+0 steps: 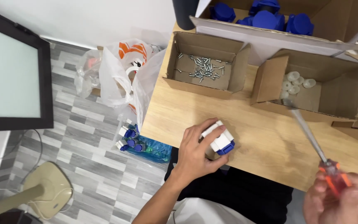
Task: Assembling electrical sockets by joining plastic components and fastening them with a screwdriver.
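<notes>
The left hand (195,155) clamps a white-and-blue part (219,139) on the table (262,137); the right hand (336,199) grips a screwdriver (311,137), its tip raised beyond, ready for fastening.

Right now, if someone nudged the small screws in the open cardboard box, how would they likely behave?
The screws lie loose and scattered, so they would probably slide and roll apart rather than move together. They look small and metallic, likely light and fiddly to pinch singly. The box has raised walls, which should keep them from spilling onto the table.
</notes>
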